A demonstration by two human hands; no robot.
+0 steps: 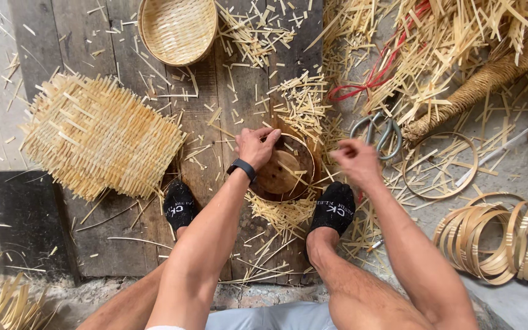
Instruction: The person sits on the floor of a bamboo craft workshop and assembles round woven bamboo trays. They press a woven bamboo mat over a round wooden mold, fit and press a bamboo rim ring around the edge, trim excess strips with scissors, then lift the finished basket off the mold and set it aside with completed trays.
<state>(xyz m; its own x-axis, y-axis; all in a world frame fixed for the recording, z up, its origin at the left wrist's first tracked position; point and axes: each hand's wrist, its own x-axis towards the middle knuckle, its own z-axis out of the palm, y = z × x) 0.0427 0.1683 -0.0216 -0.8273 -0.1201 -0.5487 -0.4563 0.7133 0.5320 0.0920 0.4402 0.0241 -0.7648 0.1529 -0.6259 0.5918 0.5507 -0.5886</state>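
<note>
A round wooden mould [279, 174] with a thin bamboo hoop around it sits on the plank floor [93, 36] between my two feet in black socks. My left hand [255, 145], with a black band on the wrist, grips the mould's upper left rim. To the right of the mould my right hand [355, 160] hovers with fingers curled; whether it pinches a thin strip is unclear. Metal shears [379, 131] lie just beyond my right hand.
A flat woven bamboo mat [99, 137] lies at left. A small woven basket [177, 29] stands at the top. Bamboo hoops [440, 165] and coiled strips [508, 241] lie at right. Cut bamboo scraps [304, 98] and a red cord [374, 76] litter the floor.
</note>
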